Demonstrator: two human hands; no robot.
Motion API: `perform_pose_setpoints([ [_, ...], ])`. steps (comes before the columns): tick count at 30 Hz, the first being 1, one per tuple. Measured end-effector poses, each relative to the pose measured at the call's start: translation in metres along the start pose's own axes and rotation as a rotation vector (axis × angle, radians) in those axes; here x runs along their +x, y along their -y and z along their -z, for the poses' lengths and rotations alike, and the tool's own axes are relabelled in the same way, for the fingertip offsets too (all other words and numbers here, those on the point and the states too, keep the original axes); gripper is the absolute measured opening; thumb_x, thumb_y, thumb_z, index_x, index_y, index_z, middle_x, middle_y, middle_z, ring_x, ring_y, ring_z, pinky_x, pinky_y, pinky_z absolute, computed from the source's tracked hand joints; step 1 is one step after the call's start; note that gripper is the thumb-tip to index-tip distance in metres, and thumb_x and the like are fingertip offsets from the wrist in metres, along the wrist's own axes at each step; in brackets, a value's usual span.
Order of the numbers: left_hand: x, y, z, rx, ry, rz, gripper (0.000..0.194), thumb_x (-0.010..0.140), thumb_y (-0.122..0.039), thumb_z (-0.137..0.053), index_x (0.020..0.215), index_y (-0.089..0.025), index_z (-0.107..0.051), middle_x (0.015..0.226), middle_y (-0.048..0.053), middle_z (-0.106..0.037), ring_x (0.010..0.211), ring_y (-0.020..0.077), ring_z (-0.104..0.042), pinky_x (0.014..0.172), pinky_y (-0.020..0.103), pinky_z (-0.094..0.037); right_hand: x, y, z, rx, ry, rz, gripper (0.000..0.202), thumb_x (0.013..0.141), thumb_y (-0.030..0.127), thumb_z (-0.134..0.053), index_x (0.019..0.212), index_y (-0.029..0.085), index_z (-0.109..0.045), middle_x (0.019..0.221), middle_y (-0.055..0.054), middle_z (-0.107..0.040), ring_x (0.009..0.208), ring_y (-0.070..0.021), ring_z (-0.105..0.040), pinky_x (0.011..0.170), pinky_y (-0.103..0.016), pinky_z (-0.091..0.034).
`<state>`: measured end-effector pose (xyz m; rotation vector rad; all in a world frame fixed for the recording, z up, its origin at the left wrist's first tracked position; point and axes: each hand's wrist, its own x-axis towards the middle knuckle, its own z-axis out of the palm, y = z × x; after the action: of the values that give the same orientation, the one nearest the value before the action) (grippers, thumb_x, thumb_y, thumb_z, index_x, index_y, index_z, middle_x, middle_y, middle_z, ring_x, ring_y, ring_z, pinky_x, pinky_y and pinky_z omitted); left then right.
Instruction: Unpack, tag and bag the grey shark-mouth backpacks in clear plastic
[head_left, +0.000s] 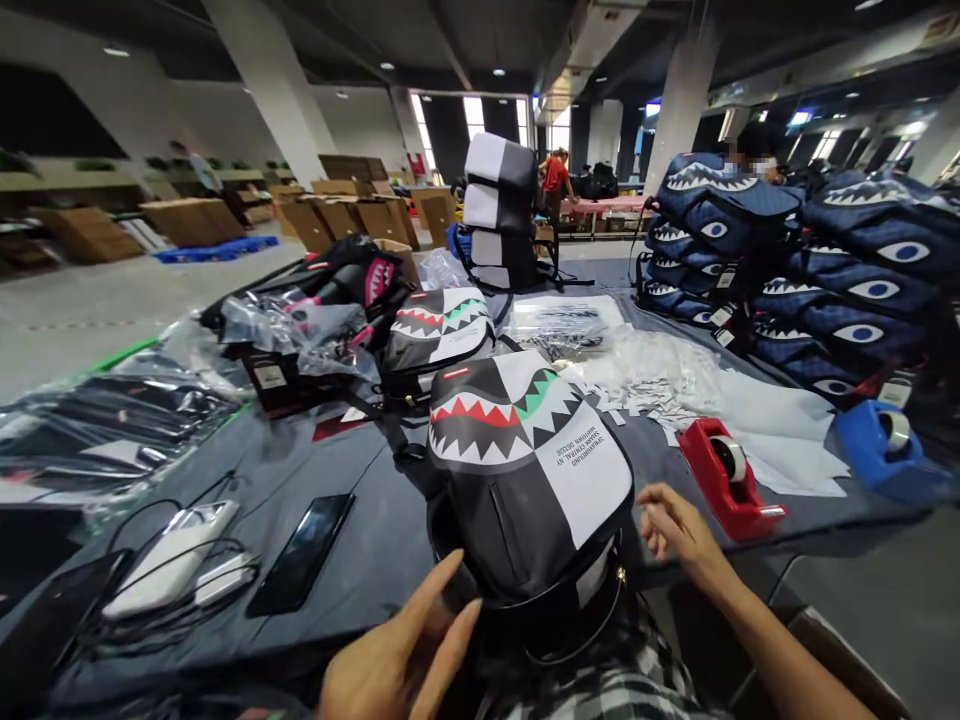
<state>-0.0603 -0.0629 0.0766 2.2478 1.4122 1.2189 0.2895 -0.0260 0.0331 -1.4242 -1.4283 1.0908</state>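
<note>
A black and white backpack (510, 500) with a shark-mouth print in red, green and white stands right in front of me, leaning toward my body. My left hand (405, 640) is at its lower left side, fingers stretched and apart, the tips close to the dark fabric. To the right of the bag is my right hand (667, 525), its fingers curled in toward the palm; whatever they may hold is hidden. A zipper pull (621, 575) shows on the bag's lower right edge. Behind it lies a similar shark-print backpack (439, 335).
A red tape dispenser (724, 480) and a blue tape dispenser (889, 450) sit at right. On the left lie a phone (300, 555) and a white power bank (172, 560) with cables. Stacked blue backpacks (847, 290) rise at back right; white tags (652, 370) lie mid-table.
</note>
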Motion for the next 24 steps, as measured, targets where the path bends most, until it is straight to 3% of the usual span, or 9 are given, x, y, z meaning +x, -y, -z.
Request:
perform_pose_setpoints([
  [4,0.052,-0.014,-0.039,0.026,0.229,-0.206,0.05,0.09,-0.047,-0.066,0.133,-0.022,-0.058,0.114,0.009,-0.074,0.099,0.0227,-0.072,0.086,0.03,-0.059,0.041,0.0,-0.026,0.187,0.052,-0.289,0.049,0.077,0.069,-0.056,0.072,0.022,-0.049,0.047,0.004,-0.05,0.035,-0.0087,-0.04,0.035,-0.02,-0.027],
  [6,0.064,-0.013,-0.063,0.068,0.332,-0.217,0.063,0.085,-0.051,-0.069,0.138,-0.02,-0.055,0.134,0.014,-0.065,0.119,0.0307,-0.065,0.097,0.041,-0.056,0.054,0.011,-0.041,0.357,-0.009,-0.268,0.047,0.079,0.067,-0.055,0.07,0.022,-0.047,0.048,0.006,-0.048,0.035,-0.0071,-0.036,0.036,-0.019,-0.026],
  [8,0.073,-0.007,-0.074,0.099,0.361,-0.222,0.053,0.09,-0.044,-0.063,0.137,-0.02,-0.057,0.132,0.014,-0.066,0.116,0.0305,-0.067,0.096,0.042,-0.057,0.059,0.025,-0.047,0.444,-0.057,-0.161,0.049,0.084,0.07,-0.045,0.074,0.022,-0.049,0.054,0.004,-0.051,0.04,-0.0092,-0.042,0.04,-0.021,-0.035],
  [11,0.096,0.003,-0.052,0.202,0.254,-0.263,0.032,0.099,-0.031,-0.044,0.121,-0.022,-0.066,0.101,0.006,-0.078,0.084,0.0212,-0.075,0.074,0.029,-0.059,0.052,0.037,-0.044,0.119,0.08,0.171,0.053,0.088,0.072,-0.04,0.082,0.022,-0.06,0.075,-0.004,-0.066,0.07,-0.0182,-0.063,0.076,-0.035,-0.054],
  [13,0.119,0.005,-0.024,0.346,0.111,-0.301,0.032,0.103,-0.035,-0.038,0.111,-0.023,-0.067,0.08,0.001,-0.076,0.061,0.0168,-0.071,0.055,0.023,-0.052,0.044,0.032,-0.037,-0.238,0.21,0.417,0.047,0.087,0.067,-0.051,0.078,0.024,-0.065,0.079,-0.005,-0.069,0.082,-0.021,-0.064,0.103,-0.046,-0.044],
  [16,0.145,-0.002,0.008,0.597,-0.124,-0.41,0.042,0.105,-0.043,-0.035,0.09,-0.021,-0.067,0.053,-0.002,-0.061,0.04,0.0152,-0.057,0.042,0.026,-0.036,0.048,0.011,-0.025,-0.442,0.283,0.561,0.045,0.094,0.054,-0.05,0.062,0.025,-0.062,0.061,0.001,-0.062,0.067,-0.0162,-0.06,0.11,-0.045,-0.037],
  [20,0.155,-0.008,0.01,0.641,-0.203,-0.529,0.04,0.106,-0.037,-0.037,0.085,-0.019,-0.066,0.047,-0.004,-0.053,0.037,0.0126,-0.051,0.045,0.025,-0.035,0.107,-0.013,0.002,-0.516,-0.055,0.313,0.041,0.102,0.039,-0.037,0.082,0.024,-0.069,0.073,-0.001,-0.068,0.074,-0.0157,-0.065,0.088,-0.03,-0.05],
  [22,0.158,-0.003,0.011,0.612,-0.216,-0.548,0.033,0.105,-0.035,-0.041,0.09,-0.019,-0.066,0.051,-0.003,-0.057,0.041,0.0128,-0.055,0.048,0.025,-0.037,0.151,-0.021,0.015,-0.767,-0.173,0.098,0.026,0.099,0.032,-0.046,0.11,0.022,-0.067,0.099,-0.005,-0.072,0.089,-0.0171,-0.067,0.085,-0.027,-0.049],
  [24,0.162,0.006,0.018,0.584,-0.22,-0.561,0.027,0.104,-0.034,-0.044,0.096,-0.019,-0.064,0.054,-0.004,-0.059,0.045,0.014,-0.058,0.049,0.025,-0.039,0.192,-0.027,0.024,-0.948,-0.188,-0.043,0.038,0.09,0.026,-0.061,0.128,0.019,-0.06,0.119,-0.013,-0.067,0.101,-0.0221,-0.066,0.086,-0.029,-0.049],
])
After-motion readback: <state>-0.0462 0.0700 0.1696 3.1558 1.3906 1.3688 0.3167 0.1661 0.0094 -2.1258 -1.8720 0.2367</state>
